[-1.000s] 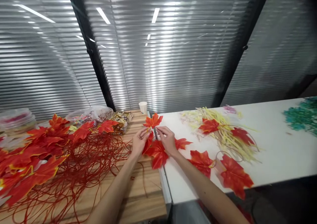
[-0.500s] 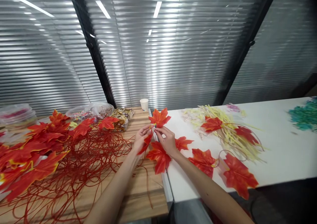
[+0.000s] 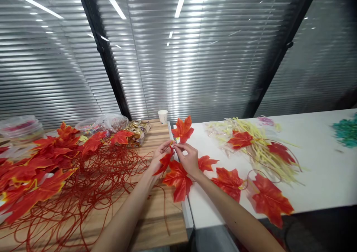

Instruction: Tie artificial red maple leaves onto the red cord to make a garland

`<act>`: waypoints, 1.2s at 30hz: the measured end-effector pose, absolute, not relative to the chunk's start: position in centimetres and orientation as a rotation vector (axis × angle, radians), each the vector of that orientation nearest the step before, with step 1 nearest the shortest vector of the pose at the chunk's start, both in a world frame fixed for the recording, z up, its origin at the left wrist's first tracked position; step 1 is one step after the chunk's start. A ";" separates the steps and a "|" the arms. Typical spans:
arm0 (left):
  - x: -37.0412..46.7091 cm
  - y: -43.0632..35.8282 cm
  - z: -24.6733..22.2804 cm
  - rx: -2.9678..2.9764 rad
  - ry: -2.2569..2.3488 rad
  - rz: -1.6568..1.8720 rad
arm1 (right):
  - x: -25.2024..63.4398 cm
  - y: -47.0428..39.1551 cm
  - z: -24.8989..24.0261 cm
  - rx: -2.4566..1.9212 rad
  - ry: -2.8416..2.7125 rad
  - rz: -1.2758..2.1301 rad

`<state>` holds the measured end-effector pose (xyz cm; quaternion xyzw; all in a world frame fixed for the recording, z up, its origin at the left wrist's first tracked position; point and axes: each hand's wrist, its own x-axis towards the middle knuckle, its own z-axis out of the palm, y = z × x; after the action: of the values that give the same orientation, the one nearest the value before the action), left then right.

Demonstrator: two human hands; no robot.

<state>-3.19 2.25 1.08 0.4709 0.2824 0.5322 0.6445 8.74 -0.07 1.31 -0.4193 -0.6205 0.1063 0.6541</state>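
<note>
Just past the fingers of the left hand (image 3: 160, 151) and right hand (image 3: 190, 159) — pinched together on its stem end — is a pointy orange-red cloth-like maple leaf (image 3: 183, 130).

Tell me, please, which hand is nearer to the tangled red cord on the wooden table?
The left hand. It is just beyond the right edge of the tangled red cord. The right hand is farther to the right, on the left hand's far side.

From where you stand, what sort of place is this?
Likely a craft area, perhaps in an office: red artificial leaves, tangled red cord and slatted blinds behind.
</note>
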 end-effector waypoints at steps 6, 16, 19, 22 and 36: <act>-3.1 2.0 1.3 1.064 0.634 1.232 | 8.8 -0.1 1.4 -0.953 -1.393 0.267; -3.3 1.9 1.3 1.070 0.634 1.181 | 8.8 -0.1 1.7 -0.926 -1.394 0.288; -3.3 2.0 1.3 1.068 0.628 1.190 | 8.8 -0.1 1.8 -0.924 -1.391 0.270; -3.2 2.0 1.2 1.070 0.626 1.196 | 8.8 -0.1 1.7 -0.912 -1.396 0.279; -3.1 1.8 2.3 1.151 0.723 1.290 | 9.0 0.3 1.1 -0.940 -1.349 0.421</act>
<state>-3.05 1.78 2.26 0.4949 0.3108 0.5548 0.5922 9.03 0.33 1.07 -0.4157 -0.5965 0.1861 0.6609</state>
